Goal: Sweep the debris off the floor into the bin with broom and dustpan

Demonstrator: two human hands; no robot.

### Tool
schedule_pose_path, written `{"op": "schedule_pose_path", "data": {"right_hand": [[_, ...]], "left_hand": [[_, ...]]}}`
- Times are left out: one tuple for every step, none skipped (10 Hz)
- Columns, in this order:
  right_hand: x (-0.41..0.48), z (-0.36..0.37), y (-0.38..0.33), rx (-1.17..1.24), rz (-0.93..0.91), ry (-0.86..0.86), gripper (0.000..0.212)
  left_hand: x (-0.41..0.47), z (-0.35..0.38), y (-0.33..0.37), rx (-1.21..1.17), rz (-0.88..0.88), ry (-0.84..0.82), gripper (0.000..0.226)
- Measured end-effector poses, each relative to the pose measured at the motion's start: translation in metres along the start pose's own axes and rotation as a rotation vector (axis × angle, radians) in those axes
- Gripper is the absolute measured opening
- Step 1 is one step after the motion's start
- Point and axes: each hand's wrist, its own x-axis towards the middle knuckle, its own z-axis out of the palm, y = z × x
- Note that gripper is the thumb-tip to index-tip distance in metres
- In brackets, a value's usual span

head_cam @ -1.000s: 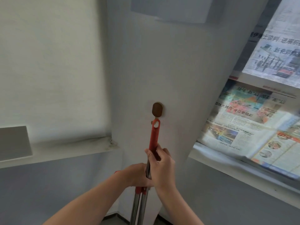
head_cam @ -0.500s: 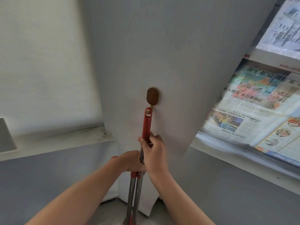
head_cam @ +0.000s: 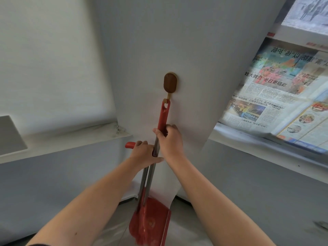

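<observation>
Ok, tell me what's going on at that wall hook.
A person stands at the wall with a broom-and-dustpan set. The right hand grips the long red handle, whose top hole sits at the tip of the hook; whether it hangs there is unclear. The left hand grips a second red handle, thumb across the metal shafts. The red dustpan is low, near the floor.

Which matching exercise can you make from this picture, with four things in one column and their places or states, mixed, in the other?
Things:
1. brown oval wall hook
2. red plastic dustpan
3. printed newspaper sheets
4. right hand

Places or states:
A. at the bottom of the view
B. at the right side of the view
C. grips the long red handle
D. on the grey wall, above the handle's top

Pairs: 1-D, 2-A, 3-B, 4-C.
</observation>
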Motion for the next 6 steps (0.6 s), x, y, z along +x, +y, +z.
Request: {"op": "schedule_pose_path", "data": {"right_hand": [[-0.003,-0.002,0.002,-0.041,-0.004,-0.028,0.032],[-0.023,-0.011,0.014,-0.038,0.064,-0.051,0.036],[-0.045,-0.018,0.024,-0.047,0.132,-0.05,0.04],[-0.089,-0.026,0.037,-0.08,0.198,-0.049,0.041],[-0.121,-0.027,0.048,-0.112,0.218,-0.055,0.041],[-0.168,-0.02,0.059,-0.127,0.268,-0.06,0.04]], "left_hand": [[-0.008,0.004,-0.006,-0.015,0.046,0.057,0.041],[-0.03,0.013,-0.006,-0.124,0.099,0.251,0.028],[-0.047,0.016,-0.003,-0.255,0.076,0.307,0.033],[-0.078,0.017,0.001,-0.313,0.088,0.288,0.045],[-0.1,0.022,0.003,-0.328,0.116,0.271,0.051],[-0.137,0.036,0.008,-0.333,0.147,0.188,0.053]]}}
